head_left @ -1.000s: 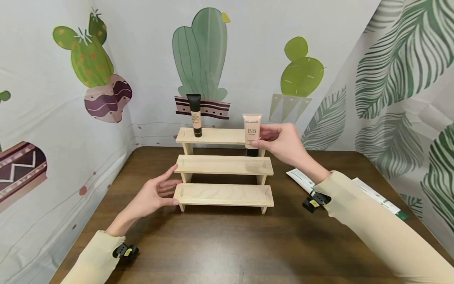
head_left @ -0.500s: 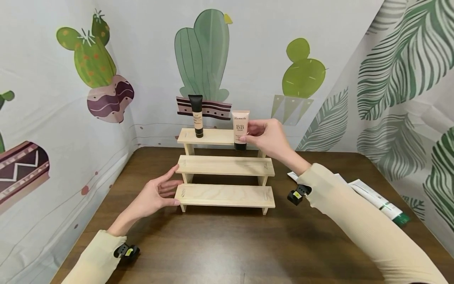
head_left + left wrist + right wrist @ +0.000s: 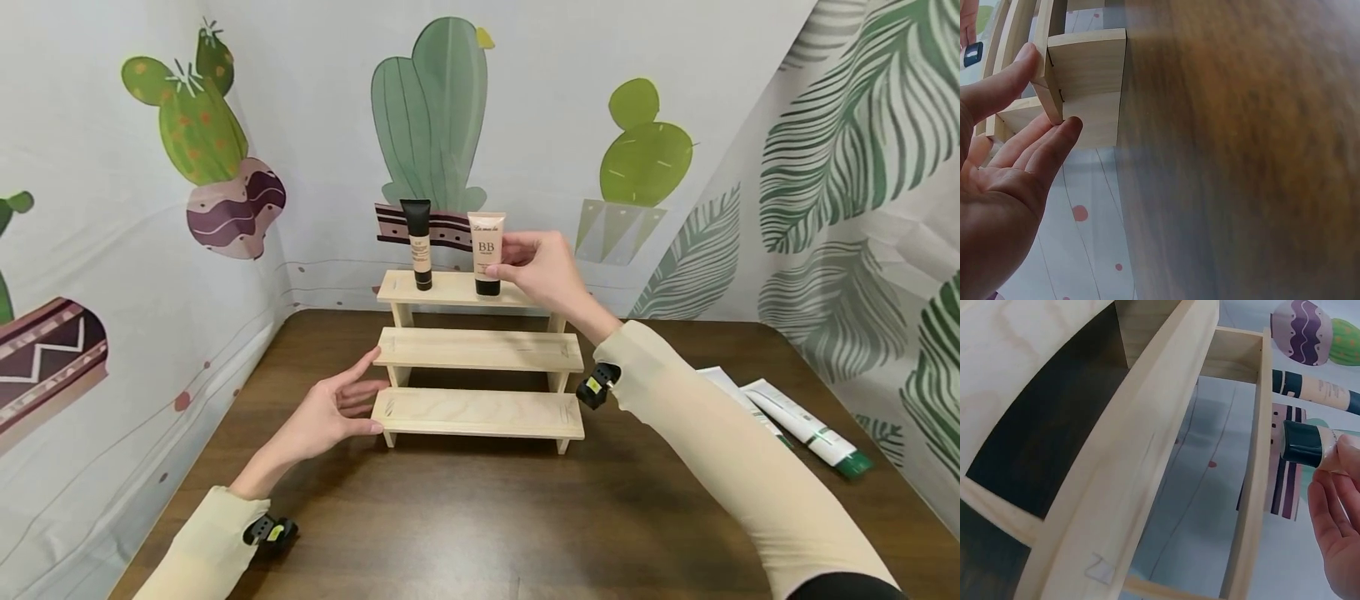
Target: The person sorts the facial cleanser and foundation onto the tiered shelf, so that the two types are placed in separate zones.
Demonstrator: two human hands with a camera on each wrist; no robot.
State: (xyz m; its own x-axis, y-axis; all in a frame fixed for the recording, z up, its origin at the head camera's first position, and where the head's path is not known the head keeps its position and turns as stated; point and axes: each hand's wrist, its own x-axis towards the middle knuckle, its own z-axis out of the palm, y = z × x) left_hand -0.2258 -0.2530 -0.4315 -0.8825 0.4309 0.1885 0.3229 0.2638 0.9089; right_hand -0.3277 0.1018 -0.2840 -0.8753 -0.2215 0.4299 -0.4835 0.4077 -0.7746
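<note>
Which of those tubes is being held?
The pink BB tube, pinched by the right hand; the black-topped tube stands free, while two white tubes lie flat.

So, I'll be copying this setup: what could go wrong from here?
Released too early, the BB tube in the right hand might topple: its cap seems just off the top shelf in the right wrist view. It could also knock the black-topped tube beside it. And the left hand, touching the wooden rack, might jolt it.
</note>
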